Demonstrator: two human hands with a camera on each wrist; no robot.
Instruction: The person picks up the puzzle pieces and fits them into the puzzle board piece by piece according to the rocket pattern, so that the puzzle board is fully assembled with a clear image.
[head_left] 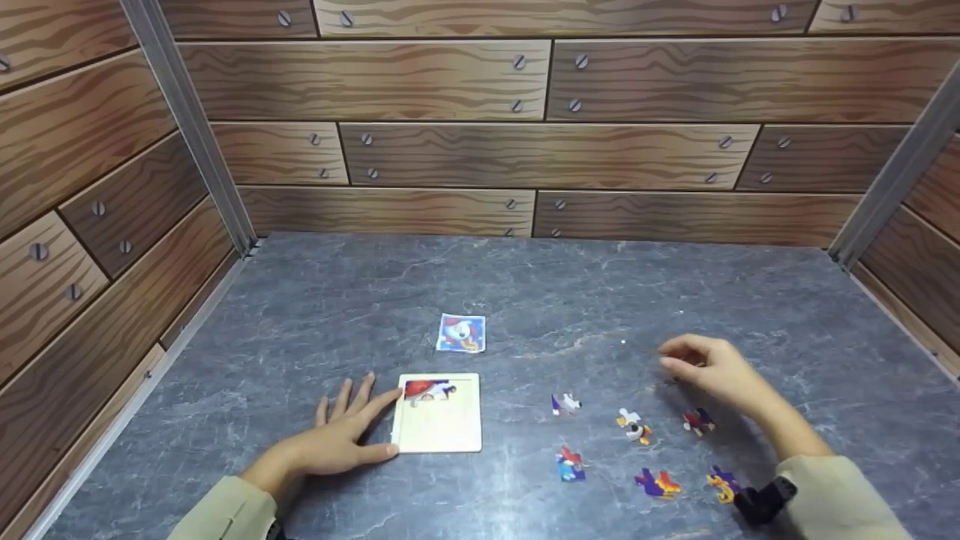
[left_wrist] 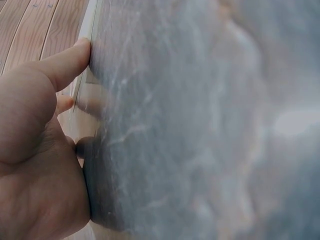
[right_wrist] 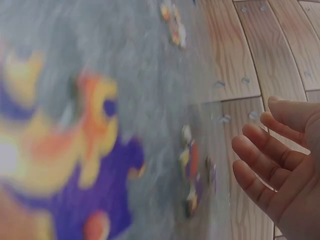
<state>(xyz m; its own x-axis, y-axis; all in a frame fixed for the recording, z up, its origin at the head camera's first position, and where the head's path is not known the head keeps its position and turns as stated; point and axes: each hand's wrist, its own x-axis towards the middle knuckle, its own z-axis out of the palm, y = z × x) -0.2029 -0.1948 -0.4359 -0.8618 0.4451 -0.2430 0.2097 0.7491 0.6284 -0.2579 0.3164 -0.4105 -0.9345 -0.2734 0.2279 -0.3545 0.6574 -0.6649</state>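
Note:
My left hand (head_left: 330,442) lies at the left side of a pale wooden puzzle tray (head_left: 442,431), fingers spread, with index finger and thumb touching its edge. In the tray's upper left corner sits a red, white and purple section of puzzle (head_left: 429,390). My right hand (head_left: 712,367) hovers above the table at the right, its fingers loosely bent; the right wrist view shows the hand (right_wrist: 280,155) with nothing in its grasp. Closest below it is a dark red and purple puzzle piece (head_left: 699,421). A white, black and orange piece (head_left: 634,426) lies left of that one.
Further loose pieces are a white-purple one (head_left: 566,403), a red-blue one (head_left: 570,463), a purple-orange one (head_left: 658,484) and a yellow-purple one (head_left: 724,484). Beyond the tray lies a small picture card (head_left: 461,333). Wood-patterned walls (head_left: 450,150) enclose the grey marbled table (head_left: 360,300).

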